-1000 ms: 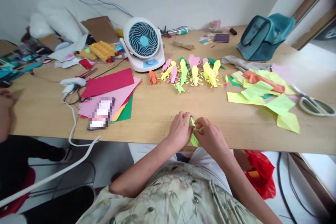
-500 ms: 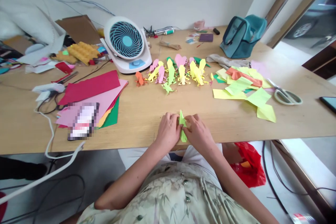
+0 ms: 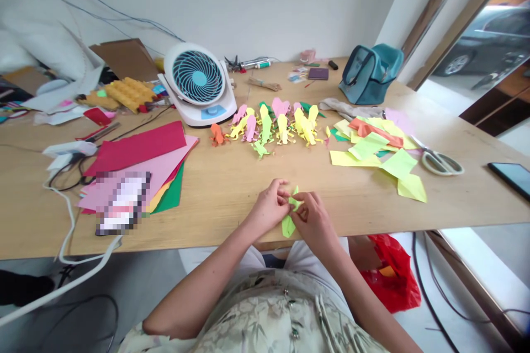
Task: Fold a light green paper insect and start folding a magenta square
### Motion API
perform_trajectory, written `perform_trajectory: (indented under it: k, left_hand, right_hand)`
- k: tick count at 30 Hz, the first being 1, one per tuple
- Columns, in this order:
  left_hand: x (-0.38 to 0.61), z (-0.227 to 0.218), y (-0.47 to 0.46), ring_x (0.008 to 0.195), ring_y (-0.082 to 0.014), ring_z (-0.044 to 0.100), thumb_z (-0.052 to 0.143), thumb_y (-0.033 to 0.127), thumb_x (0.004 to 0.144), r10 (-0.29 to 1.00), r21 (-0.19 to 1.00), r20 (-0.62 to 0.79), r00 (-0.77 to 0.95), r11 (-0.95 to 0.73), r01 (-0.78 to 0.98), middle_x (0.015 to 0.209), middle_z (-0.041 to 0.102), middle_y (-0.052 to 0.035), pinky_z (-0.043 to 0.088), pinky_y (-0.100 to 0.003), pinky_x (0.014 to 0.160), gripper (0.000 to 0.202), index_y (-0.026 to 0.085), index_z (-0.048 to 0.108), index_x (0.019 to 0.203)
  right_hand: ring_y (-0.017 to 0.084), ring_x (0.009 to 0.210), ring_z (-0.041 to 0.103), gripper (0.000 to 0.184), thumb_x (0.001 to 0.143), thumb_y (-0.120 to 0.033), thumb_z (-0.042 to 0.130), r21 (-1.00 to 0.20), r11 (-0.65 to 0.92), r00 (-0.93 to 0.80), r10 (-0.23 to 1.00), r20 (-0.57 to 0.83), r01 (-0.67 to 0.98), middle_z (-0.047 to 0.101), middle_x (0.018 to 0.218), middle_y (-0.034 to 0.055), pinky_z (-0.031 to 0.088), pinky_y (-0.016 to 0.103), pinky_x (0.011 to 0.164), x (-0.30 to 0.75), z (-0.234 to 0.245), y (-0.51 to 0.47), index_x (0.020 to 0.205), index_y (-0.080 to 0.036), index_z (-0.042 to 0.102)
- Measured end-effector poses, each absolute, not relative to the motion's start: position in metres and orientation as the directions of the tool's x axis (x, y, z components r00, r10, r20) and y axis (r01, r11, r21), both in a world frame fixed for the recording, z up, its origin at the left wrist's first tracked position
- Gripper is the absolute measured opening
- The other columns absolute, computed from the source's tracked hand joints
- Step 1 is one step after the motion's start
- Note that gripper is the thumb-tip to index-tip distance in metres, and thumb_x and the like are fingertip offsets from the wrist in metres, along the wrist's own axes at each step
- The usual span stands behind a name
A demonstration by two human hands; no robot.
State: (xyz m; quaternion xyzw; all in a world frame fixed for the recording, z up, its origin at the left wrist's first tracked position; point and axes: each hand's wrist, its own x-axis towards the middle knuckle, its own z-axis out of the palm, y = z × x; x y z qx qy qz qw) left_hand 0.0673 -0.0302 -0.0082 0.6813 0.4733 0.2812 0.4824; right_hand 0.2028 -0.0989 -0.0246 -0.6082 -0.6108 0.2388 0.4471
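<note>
Both my hands meet at the near edge of the wooden table, pinching a small folded light-green paper piece. My left hand grips its left side with curled fingers. My right hand holds its right side, fingers closed on the fold. Beyond them stands a row of several finished folded paper figures in yellow, pink, green and orange.
Coloured paper sheets and a blurred phone lie at left, near a white cable. A small fan stands behind. Yellow and green paper scraps, scissors, a teal bag and a dark phone sit at right.
The view has swung right and down. My hands have lifted the green piece slightly and turned it while folding; it now hangs lower between my fingers.
</note>
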Motion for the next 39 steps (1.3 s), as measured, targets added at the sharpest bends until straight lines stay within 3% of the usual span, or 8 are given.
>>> perform_trajectory:
  k: [5,11,21,24,27,29,32,39]
  left_hand:
    - [0.08,0.003,-0.024,0.077,-0.0136,0.06,0.059,0.001,0.07,0.882,0.8,-0.066,0.467,-0.232,0.553,0.093,0.068,-0.0028,0.047,-0.025,0.072,0.053,0.017,0.059,0.121]
    - [0.086,0.01,-0.014,0.077,-0.0165,0.058,0.061,0.007,0.07,0.835,0.763,-0.078,0.545,-0.302,0.572,0.08,0.065,-0.0019,0.044,-0.027,0.072,0.014,0.017,0.067,0.077]
    - [0.086,0.009,-0.002,0.071,-0.0134,0.062,0.066,0.018,0.076,0.763,0.918,-0.149,0.63,-0.13,0.374,0.077,0.066,-0.0009,0.045,-0.023,0.064,0.011,0.016,0.059,0.084]
    - [0.082,0.015,0.013,0.072,-0.0117,0.063,0.077,0.027,0.072,0.775,0.985,-0.124,0.62,0.023,0.168,0.078,0.065,-0.0006,0.047,-0.022,0.067,0.029,0.015,0.057,0.089]
    - [0.076,0.022,0.029,0.074,-0.0105,0.063,0.091,0.031,0.058,0.85,0.979,-0.095,0.519,0.175,-0.108,0.081,0.065,0.001,0.047,-0.021,0.07,0.054,0.016,0.059,0.099]
    - [0.073,0.023,0.037,0.073,-0.0098,0.062,0.094,0.034,0.053,0.883,0.953,-0.103,0.458,0.219,-0.209,0.079,0.064,0.0026,0.047,-0.021,0.071,0.06,0.016,0.061,0.1]
    - [0.069,0.02,0.041,0.07,-0.0093,0.061,0.095,0.035,0.05,0.903,0.915,-0.126,0.412,0.266,-0.302,0.077,0.065,0.003,0.047,-0.022,0.071,0.058,0.015,0.062,0.093]
    - [0.061,0.02,0.04,0.072,-0.0095,0.058,0.09,0.041,0.06,0.9,0.958,-0.03,0.434,0.149,-0.243,0.078,0.065,0.0019,0.045,-0.023,0.073,0.043,0.014,0.066,0.083]
  right_hand:
    - [0.013,0.07,0.055,0.03,0.081,-0.004,0.051,-0.797,0.225,0.141,0.922,0.36,0.561,0.051,0.096,0.0028,0.05,0.028,0.069,0.202,-0.031,-0.102,0.106,-0.02,0.058]
    - [0.017,0.076,0.055,0.03,0.084,-0.007,0.052,-0.738,0.251,0.161,0.885,0.437,0.626,0.05,0.098,0.0053,0.051,0.032,0.071,0.202,-0.033,-0.102,0.111,-0.02,0.056]
    - [0.017,0.086,0.058,0.025,0.086,-0.011,0.061,-0.719,0.375,0.141,0.826,0.546,0.585,0.052,0.102,0.0049,0.053,0.033,0.08,0.208,-0.022,-0.101,0.107,-0.023,0.056]
    - [0.019,0.089,0.059,0.017,0.09,-0.02,0.06,-0.738,0.412,0.203,0.785,0.585,0.534,0.057,0.095,0.0046,0.052,0.035,0.081,0.222,-0.005,-0.09,0.107,-0.023,0.056]
    - [0.016,0.077,0.059,0.022,0.091,-0.033,0.06,-0.874,0.302,0.332,0.838,0.434,0.38,0.062,0.093,0.0045,0.051,0.033,0.075,0.236,0.013,-0.065,0.111,-0.021,0.056]
    - [0.016,0.076,0.062,0.032,0.09,-0.044,0.061,-0.954,0.195,0.163,0.958,0.235,0.226,0.065,0.09,0.0045,0.052,0.031,0.071,0.24,0.021,-0.045,0.111,-0.02,0.059]
    - [0.015,0.069,0.062,0.041,0.084,-0.058,0.063,-0.99,0.044,-0.137,0.99,0.025,0.134,0.066,0.075,0.0034,0.05,0.029,0.067,0.237,0.024,-0.015,0.087,-0.018,0.063]
    - [0.011,0.058,0.05,0.046,0.077,-0.061,0.071,-0.979,0.07,-0.18,0.983,0.035,0.19,0.059,0.063,-0.0003,0.038,0.024,0.054,0.23,0.011,0.01,0.073,-0.017,0.06]
